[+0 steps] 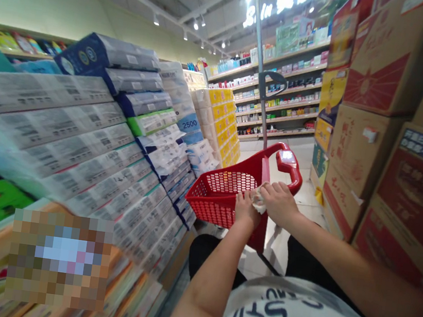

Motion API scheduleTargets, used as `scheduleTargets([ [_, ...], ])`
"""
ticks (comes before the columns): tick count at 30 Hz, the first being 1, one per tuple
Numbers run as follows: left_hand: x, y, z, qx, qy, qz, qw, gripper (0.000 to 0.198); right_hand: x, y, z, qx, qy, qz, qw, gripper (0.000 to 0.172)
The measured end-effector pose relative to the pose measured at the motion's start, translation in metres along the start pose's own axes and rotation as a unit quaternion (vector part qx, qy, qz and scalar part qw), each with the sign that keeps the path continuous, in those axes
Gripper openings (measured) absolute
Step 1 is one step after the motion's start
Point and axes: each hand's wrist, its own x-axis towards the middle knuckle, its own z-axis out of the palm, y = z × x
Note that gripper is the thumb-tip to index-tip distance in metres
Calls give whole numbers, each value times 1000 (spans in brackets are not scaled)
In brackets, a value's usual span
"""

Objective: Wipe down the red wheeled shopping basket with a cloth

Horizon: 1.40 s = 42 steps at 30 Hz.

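Observation:
My left hand point(247, 208) and my right hand point(280, 204) meet just above the near edge of a red shopping cart point(227, 182). Between them is a small crumpled off-white wad point(259, 200), cloth or tissue, and the fingers of both hands are closed on it. Its full shape is hidden by the fingers. Behind the wad rises the cart's red handle point(297, 179), with a light-coloured panel point(287, 158) on top. The perforated basket lies to the left of my hands. Whether my hands also touch the cart, I cannot tell.
Stacked packs of paper tissue point(120, 141) line the left side, with yellow packs point(219, 126) farther on. Cardboard cartons point(365, 142) are piled on the right. A metal pole point(259, 35) stands behind the cart, before stocked shelves point(282, 95). Pale floor tiles point(295, 144) show between.

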Motion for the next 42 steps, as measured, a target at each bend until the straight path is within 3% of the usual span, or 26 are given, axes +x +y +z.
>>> scheduleTargets([
  [9,0,1,-2,1,4,0,1000,48,-5,2,3,0,3,-16,1000,30],
  [19,-3,-1,-5,10,-15,9,1000,64,3,-1,-3,-13,-22,-1,1000,24],
  [27,-4,-2,-2,-3,-2,8,1000,54,2,-1,-4,-5,-20,-3,1000,24],
  [42,-8,-4,-4,-26,6,2,1000,54,4,-5,-5,-7,-24,-2,1000,26],
])
